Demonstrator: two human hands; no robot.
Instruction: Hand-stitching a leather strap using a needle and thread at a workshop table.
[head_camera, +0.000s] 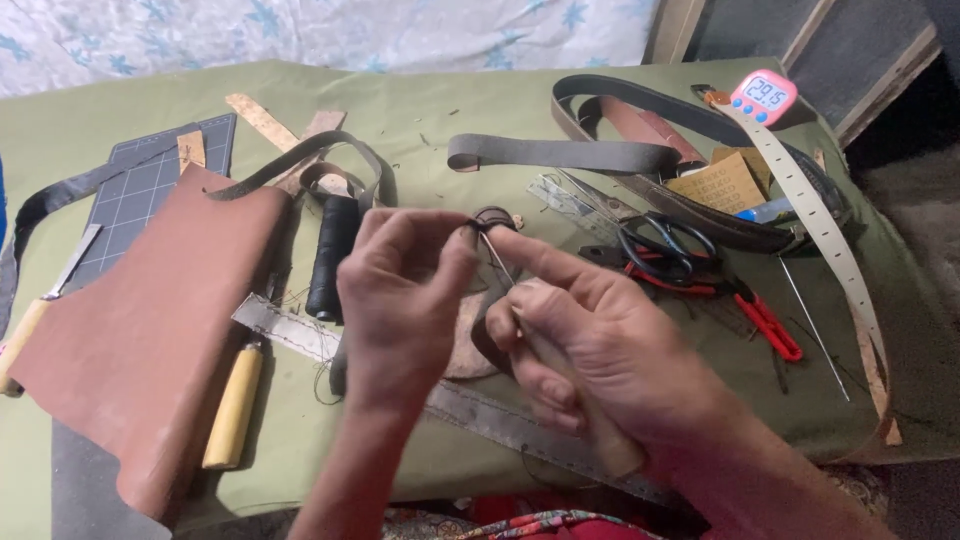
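A small dark round leather piece (492, 218) is pinched shut in the left hand (400, 300) fingers above the counter (420, 130); a thin metal awl (497, 258), wooden-handled, is gripped closed in the right hand (590, 345), its long axis slanting up-left, tip touching the piece.

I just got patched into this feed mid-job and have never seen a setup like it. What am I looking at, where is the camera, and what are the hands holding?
There is no machine here: a person works with two bare hands, filmed by one camera worn on the head, looking down at a table with a green cloth. The left hand pinches a small dark leather piece. The right hand grips a wooden-handled awl, its thin metal point up against that piece. Around them lie a brown leather sheet, a black thread spool, a metal ruler, black-handled scissors, red-handled pliers, a grey strap, a yellow-handled tool, a cutting mat and a pink timer.
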